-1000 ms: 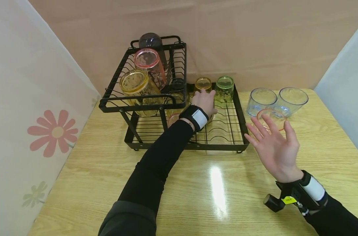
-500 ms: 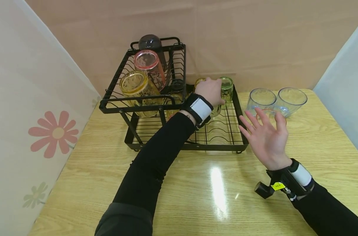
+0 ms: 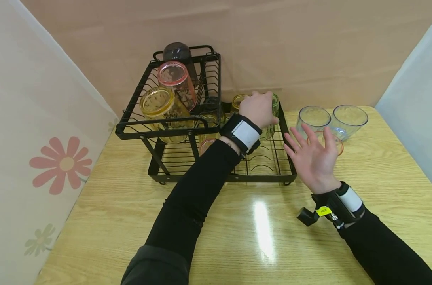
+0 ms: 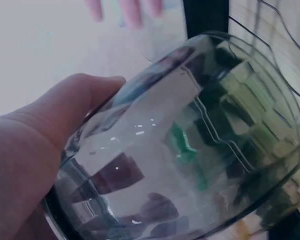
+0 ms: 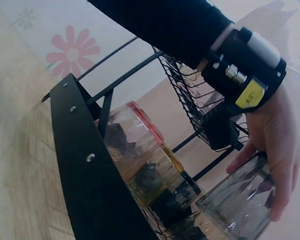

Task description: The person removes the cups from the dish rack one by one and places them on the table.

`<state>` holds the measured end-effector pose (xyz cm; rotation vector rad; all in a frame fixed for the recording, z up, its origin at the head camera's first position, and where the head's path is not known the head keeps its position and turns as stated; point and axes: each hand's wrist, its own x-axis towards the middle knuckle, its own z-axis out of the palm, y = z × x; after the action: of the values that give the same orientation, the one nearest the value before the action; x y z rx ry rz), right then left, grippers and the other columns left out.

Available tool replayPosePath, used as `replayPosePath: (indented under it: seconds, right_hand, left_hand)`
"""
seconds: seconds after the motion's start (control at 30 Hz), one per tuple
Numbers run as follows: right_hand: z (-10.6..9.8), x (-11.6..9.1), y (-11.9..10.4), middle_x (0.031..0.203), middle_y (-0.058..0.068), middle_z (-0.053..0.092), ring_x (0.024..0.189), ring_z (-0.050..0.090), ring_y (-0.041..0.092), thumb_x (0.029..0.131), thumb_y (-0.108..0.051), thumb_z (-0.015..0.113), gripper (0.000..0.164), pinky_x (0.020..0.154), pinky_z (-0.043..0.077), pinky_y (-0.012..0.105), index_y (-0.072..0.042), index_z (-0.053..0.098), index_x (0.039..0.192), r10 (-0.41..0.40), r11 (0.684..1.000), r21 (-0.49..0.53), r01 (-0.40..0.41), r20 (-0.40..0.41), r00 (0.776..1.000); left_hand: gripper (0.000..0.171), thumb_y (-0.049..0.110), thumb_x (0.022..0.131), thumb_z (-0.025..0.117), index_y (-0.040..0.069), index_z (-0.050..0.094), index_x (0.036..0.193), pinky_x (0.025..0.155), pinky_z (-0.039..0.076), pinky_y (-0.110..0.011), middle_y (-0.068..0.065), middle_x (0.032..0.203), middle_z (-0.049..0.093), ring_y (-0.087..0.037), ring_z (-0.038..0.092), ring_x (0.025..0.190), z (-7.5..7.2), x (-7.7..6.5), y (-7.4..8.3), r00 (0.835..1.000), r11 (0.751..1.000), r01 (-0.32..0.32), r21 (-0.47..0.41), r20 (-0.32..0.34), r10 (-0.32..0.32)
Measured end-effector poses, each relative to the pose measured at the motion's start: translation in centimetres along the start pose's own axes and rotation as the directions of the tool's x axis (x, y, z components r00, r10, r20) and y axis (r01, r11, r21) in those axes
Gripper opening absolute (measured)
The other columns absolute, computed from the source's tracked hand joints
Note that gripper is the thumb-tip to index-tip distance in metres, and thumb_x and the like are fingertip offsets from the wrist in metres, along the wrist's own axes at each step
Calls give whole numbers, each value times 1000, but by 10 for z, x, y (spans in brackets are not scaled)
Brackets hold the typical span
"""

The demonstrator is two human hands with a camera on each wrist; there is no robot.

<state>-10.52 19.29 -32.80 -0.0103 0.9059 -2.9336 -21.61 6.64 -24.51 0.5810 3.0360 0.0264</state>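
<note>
My left hand (image 3: 258,109) grips a grey-tinted drinking glass (image 4: 135,165) from above, thumb along its side. In the head view the hand is over the lower tier of the black dish rack (image 3: 262,179), and only the glass's lower part shows below the fingers. The right wrist view shows the same glass (image 5: 240,200) angled, its wider mouth toward the rack. A green glass (image 3: 275,103) and an amber glass (image 3: 238,99) stand upside down at the lower tier's back, partly hidden by this hand. My right hand (image 3: 313,160) hovers palm up right of the rack, fingers spread, holding nothing.
Two blue-rimmed glasses (image 3: 349,116) and a red-rimmed one (image 3: 340,148) stand on the table right of the rack. The upper tier bears inverted yellow (image 3: 159,105), pink (image 3: 173,75) and dark (image 3: 177,51) glasses. More glasses sit below it.
My left hand has moved right and toward the back, carrying the grey-tinted glass closer to the green one. My right hand has shifted left and up toward the rack, still spread.
</note>
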Motion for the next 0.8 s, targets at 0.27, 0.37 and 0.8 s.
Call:
replayPosePath:
  seconds: [0.27,0.37,0.8]
  right_hand:
    - [-3,6,0,161,-4,-5,146,-6,13,100,-57,27,69,115,2,29,-29,-3,156,-6,1000,30,6,-13,1000]
    - [-6,8,0,150,6,24,138,18,18,101,-56,30,62,111,12,30,-21,22,151,-33,987,154,34,-12,999]
    - [-7,8,-3,104,8,59,121,48,17,90,-67,48,67,111,15,35,-1,60,95,-25,774,632,25,-9,1000]
  left_hand:
    - [47,54,85,68,24,57,119,79,50,-30,-2,120,57,-23,57,103,-14,-17,23,991,992,-123,-14,-57,122]
    - [47,56,84,67,24,57,117,76,50,-29,1,114,58,-21,56,102,-21,-24,34,979,982,-189,-11,-77,188]
    - [52,60,84,65,31,53,126,68,45,-27,9,102,53,-12,50,90,-28,-37,68,941,937,-337,-94,-54,333]
